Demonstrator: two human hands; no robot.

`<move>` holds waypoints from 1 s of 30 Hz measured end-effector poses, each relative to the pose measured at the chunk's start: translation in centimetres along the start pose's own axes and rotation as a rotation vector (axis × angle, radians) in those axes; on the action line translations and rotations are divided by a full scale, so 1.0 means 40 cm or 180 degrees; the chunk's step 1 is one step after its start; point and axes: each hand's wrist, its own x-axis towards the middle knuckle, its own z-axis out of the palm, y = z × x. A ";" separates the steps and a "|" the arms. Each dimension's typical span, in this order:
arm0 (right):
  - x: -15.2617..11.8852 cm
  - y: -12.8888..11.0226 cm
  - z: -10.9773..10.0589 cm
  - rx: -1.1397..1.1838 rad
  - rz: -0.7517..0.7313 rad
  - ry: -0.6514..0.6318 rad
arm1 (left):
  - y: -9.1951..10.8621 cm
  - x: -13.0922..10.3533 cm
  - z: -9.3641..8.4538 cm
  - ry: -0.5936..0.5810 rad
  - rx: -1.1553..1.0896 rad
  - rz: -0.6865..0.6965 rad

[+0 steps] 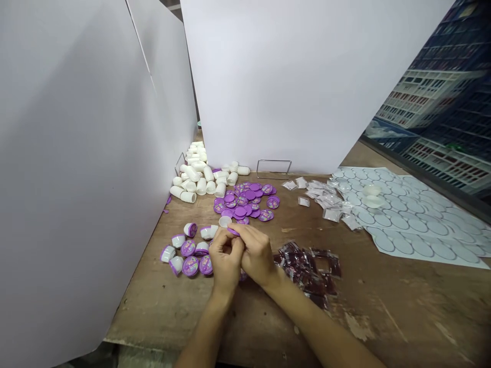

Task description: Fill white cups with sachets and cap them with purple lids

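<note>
My right hand point(258, 251) has its fingers closed on a purple lid point(232, 231). Pressed up against it, my left hand point(225, 261) is curled closed below the lid, and its own fingers hide what they hold. Just beyond the fingertips shows the rim of a white cup point(225, 221); whether a hand touches it I cannot tell. Left of my hands lie several white cups with purple lids on point(190, 266), some on their sides. A pile of loose purple lids point(249, 195) with printed tops is right behind my hands.
White cups point(207, 174) are heaped at the back left. Dark red sachets point(307, 271) lie right of my hands, small white packets point(326, 197) farther back. Sheets printed with ovals point(402, 209) cover the right side. White panels point(268, 76) stand behind and left; crates point(425, 97) are beyond.
</note>
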 end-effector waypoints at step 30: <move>-0.001 0.005 0.011 -0.0700 0.0868 -0.0617 | 0.015 -0.015 0.038 0.0145 -0.2731 -0.2661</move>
